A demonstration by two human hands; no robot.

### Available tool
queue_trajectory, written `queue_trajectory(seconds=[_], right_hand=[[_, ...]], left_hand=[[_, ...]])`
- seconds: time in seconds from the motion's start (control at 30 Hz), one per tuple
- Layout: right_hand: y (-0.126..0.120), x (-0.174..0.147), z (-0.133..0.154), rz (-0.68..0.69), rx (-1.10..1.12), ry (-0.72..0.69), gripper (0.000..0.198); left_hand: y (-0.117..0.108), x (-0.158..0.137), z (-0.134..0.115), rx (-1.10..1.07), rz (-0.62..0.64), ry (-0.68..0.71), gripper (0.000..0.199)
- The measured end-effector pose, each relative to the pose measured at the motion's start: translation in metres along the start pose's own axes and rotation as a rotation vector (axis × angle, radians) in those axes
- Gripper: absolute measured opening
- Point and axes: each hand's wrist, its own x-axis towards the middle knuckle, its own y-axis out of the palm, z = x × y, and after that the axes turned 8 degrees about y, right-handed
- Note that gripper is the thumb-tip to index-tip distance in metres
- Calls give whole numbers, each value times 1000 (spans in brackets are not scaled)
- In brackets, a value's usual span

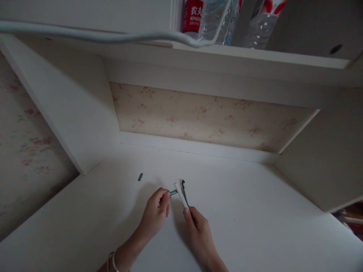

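Note:
My left hand (158, 206) pinches a narrow teal-and-dark strip (173, 192) between thumb and fingertips. The strip's far end meets the side of a slim white stick-like piece (180, 194), but whether it is fixed there I cannot tell. My right hand (198, 230) is closed around the lower end of that white piece. Beside it, in the same grip, runs a thin dark rod with a black tip (183, 184). A small teal piece with dark edges (140, 176) lies apart on the tabletop, beyond my left hand.
Both hands are over a white desk (255, 211) with side panels and a floral-papered back wall (198, 113). Overhead, a shelf (255, 54) holds several plastic bottles (193, 17). A thick pale cable (113, 36) crosses in front of the shelf.

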Motion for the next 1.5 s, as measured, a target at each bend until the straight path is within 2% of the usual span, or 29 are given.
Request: queue_trajectory(seconds=[0.13, 0.47, 0.73, 0.9, 1.13, 1.33, 1.5], right_hand=[[1, -1, -3, 13, -5, -6, 39], [0, -3, -3, 34, 11, 25, 42], [6, -2, 3, 0, 23, 3, 40], [5, -4, 3, 12, 8, 6, 43], [10, -5, 7, 44, 18, -33, 40], [9, -7, 7, 65, 5, -26, 41], [10, -7, 8, 57, 17, -47, 42]], left_hand=[[-2, 2, 2, 5, -48, -18, 31], [-3, 3, 8, 23, -67, 2, 30], [0, 1, 1, 23, -5, 7, 31], [-4, 5, 6, 34, -86, -30, 33], [0, 3, 4, 0, -38, -11, 33], [-4, 5, 6, 0, -105, -38, 33], [-1, 3, 1, -13, -39, -36, 32]])
